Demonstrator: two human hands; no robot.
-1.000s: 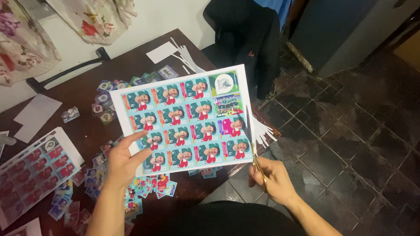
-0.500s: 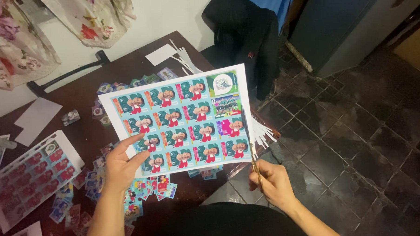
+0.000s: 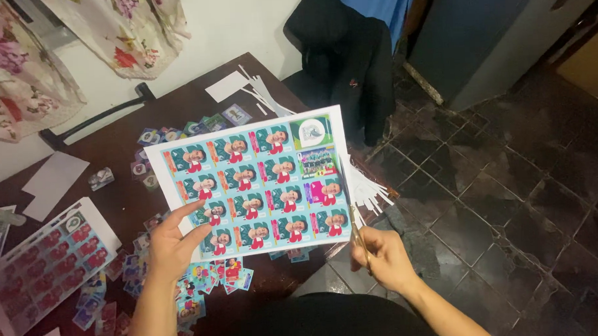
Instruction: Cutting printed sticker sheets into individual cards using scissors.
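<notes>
My left hand point(image 3: 172, 242) holds a white printed sheet point(image 3: 256, 183) by its lower left corner, thumb and forefinger on top. The sheet carries rows of small teal picture cards and hangs above the dark brown table point(image 3: 119, 138). My right hand point(image 3: 385, 258) grips yellow-handled scissors point(image 3: 361, 242) at the sheet's lower right edge, with the blades pointing up along the white margin.
Several cut cards point(image 3: 203, 280) lie loose on the table under the sheet. A second sheet with red cards point(image 3: 44, 266) lies at the left. White paper strips point(image 3: 369, 189) hang over the table's right edge. A dark chair point(image 3: 345, 60) stands behind, on a dark tiled floor point(image 3: 512, 207).
The sheet and both hands have shifted a little; my right hand with the scissors stays at the sheet's lower right edge.
</notes>
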